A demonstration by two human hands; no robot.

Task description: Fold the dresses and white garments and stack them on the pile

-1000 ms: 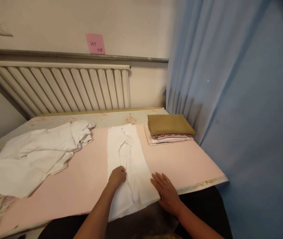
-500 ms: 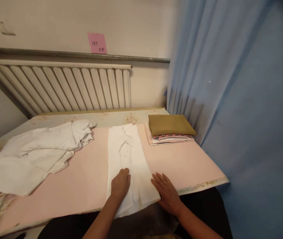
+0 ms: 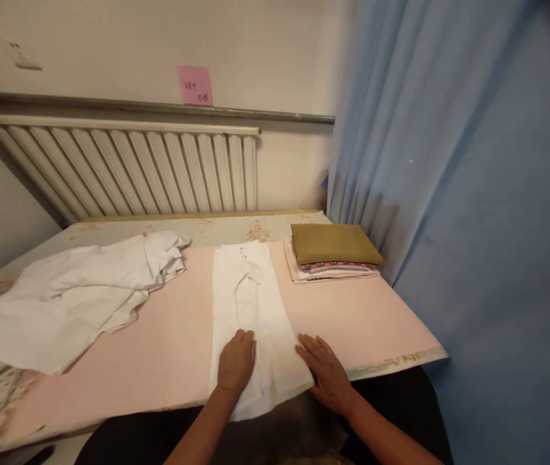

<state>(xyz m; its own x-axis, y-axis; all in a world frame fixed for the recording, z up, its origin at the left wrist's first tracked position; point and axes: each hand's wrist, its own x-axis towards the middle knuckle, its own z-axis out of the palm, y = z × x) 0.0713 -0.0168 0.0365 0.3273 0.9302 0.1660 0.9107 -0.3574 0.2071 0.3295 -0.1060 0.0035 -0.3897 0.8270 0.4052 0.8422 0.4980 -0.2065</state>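
A long white garment (image 3: pixel 266 303), folded into a strip with creases down its middle, lies on a pink cloth (image 3: pixel 173 342). Its near end hangs over the bed's front edge. My left hand (image 3: pixel 237 361) rests on the lower middle of the strip, fingers curled against the fabric; the fingertips are partly hidden. Along the strip's lower right edge lies my right hand (image 3: pixel 326 373), its fingers stretched out and touching the border, its thumb mostly hidden. A loose, rumpled white garment (image 3: pixel 76 290) spreads over the left side of the bed.
A stack of folded cloth topped by a mustard-brown piece (image 3: pixel 336 242) sits at the back right. The blue curtain (image 3: pixel 488 226) hangs along the right side. Behind the bed are a radiator (image 3: pixel 159 168) and a wall with a pink note (image 3: pixel 195 85).
The whole view has shifted slightly, so everything appears a little further right. My hands and the folded garment keep nearly the same positions relative to each other.
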